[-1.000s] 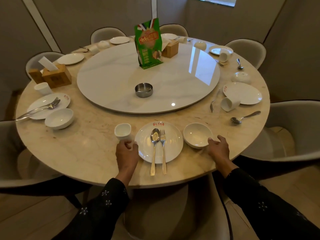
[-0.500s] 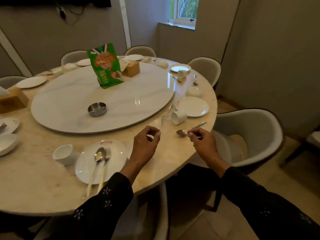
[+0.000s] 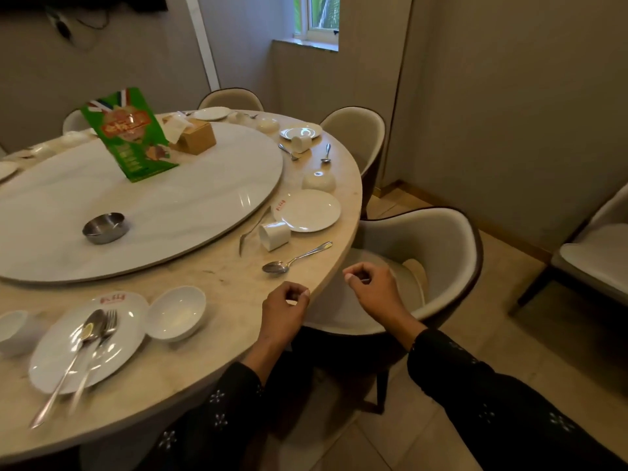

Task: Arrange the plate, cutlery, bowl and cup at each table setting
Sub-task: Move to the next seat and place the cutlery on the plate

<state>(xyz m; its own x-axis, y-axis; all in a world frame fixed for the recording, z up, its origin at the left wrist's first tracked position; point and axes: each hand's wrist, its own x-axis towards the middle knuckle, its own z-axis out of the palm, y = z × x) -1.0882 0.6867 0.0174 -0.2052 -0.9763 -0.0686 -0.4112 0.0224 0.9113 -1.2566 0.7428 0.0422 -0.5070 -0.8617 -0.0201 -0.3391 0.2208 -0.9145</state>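
Spoon of polished steel (image 3: pixel 295 259) lies on the beige marble surface (image 3: pixel 217 277) just beyond our hands, near a tipped white cup (image 3: pixel 274 234). Light, stiff and slippery, we judge; pinch its slim handle. Left hand (image 3: pixel 284 309) and right hand (image 3: pixel 372 288) hang loosely curled, holding nothing.

Head camera looks down-right, close over the table (image 3: pixel 190 266) edge, perhaps tilted.

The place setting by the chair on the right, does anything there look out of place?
Yes. The cup lies tipped on its side beside the plate. The bowl sits upside down. The spoon and fork lie scattered on the table, not on the plate.
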